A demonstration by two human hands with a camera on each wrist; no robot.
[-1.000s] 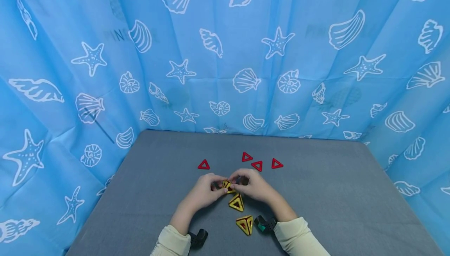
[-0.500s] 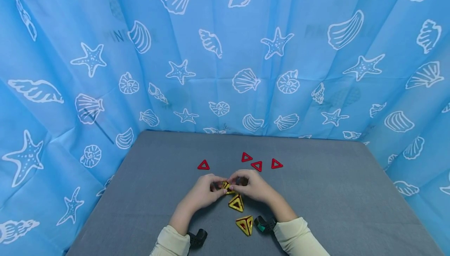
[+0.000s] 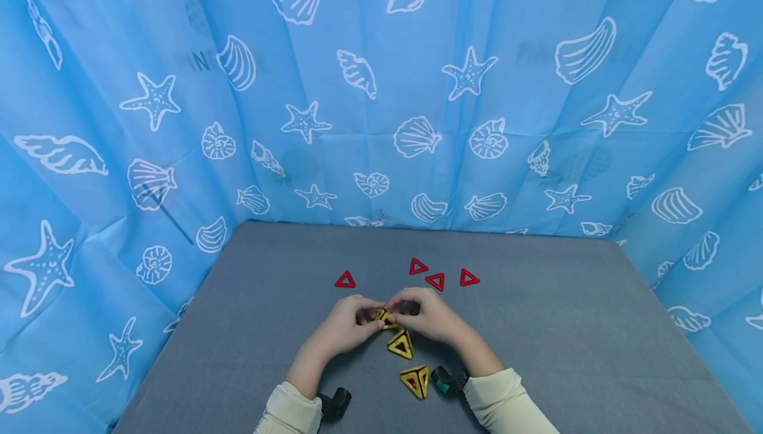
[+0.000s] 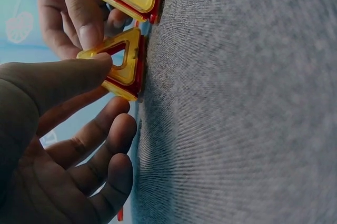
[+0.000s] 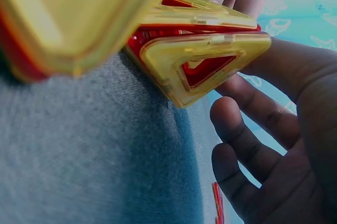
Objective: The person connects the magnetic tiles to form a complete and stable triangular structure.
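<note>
At lower centre of the head view, a yellow-red triangle was pinched by the left hand and right hand, fingers partly bent.

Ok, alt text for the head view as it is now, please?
A left hand and right hand together pinch a yellow-and-red pyramid-like piece at a gray table. Two similar pieces lie nearer the camera, four red triangle frames farther off; behind, a blue seashell-print curtain.

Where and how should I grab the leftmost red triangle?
Probably best to pinch the triangle by its near bar, from above on the person's side: it lies flat and apart on the table, and its open centre likely leaves room for a fingertip.
</note>
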